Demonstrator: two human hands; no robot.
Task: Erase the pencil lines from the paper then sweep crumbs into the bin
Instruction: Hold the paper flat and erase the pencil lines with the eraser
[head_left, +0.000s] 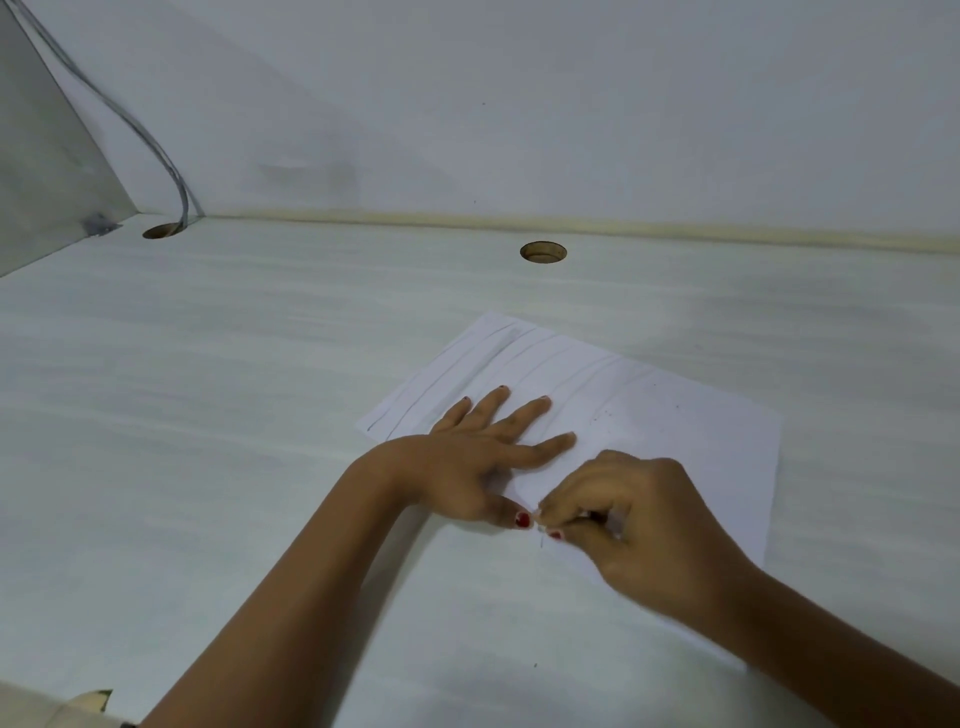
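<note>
The left hand (483, 452) is pressing the paper (675, 415) flat on the tabletop (208, 415), fingers straight. The grip of the right hand (639, 519) is pinching something tiny, maybe an eraser (540, 526), and rubbing. The far pencil lines (457, 371) are waiting next.

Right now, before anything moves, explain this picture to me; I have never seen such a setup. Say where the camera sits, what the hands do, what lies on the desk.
There is no machine here: one camera worn on a person's head looks down at their two bare hands. The left hand lies flat, fingers spread, pressing a white sheet of paper onto the pale desk. The right hand pinches a small pale piece, probably an eraser, mostly hidden by its fingers. Faint grey pencil lines cross the sheet's far part; dark specks dot it. Behind are two round holes, and a grey cable enters the left one.
</note>
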